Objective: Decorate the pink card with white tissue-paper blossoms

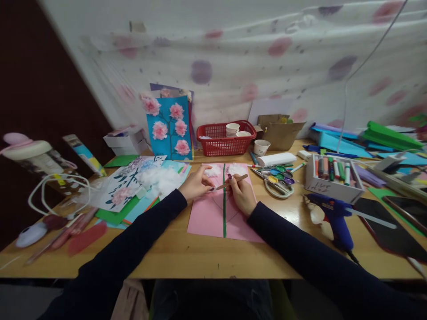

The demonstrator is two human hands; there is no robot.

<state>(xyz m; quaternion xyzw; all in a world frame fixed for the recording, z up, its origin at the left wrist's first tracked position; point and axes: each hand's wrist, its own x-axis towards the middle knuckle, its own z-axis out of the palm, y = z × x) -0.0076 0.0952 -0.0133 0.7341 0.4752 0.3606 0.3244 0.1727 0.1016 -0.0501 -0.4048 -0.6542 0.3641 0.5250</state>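
Note:
A sheet of pink paper [203,218] lies on the table in front of me, with a green stripe [224,213] down its middle and thin curved pencil-like lines. Two tufts of white cotton [237,169] sit near its top, one on each side of the stripe. My right hand [243,195] grips a flat wooden craft stick [242,178] slantwise over the paper. Its lower end points toward my left hand [196,184], which hovers at the sheet's left side. The left thumb and index finger are curved with a small gap between them; nothing shows in it.
Loose cotton [160,180] and papers lie at left. Behind stand a blue flower picture [162,115] and a red basket [227,146]. To the right are scissors [278,189], paint pots [282,173], a marker box [333,182] and a blue glue gun [336,218].

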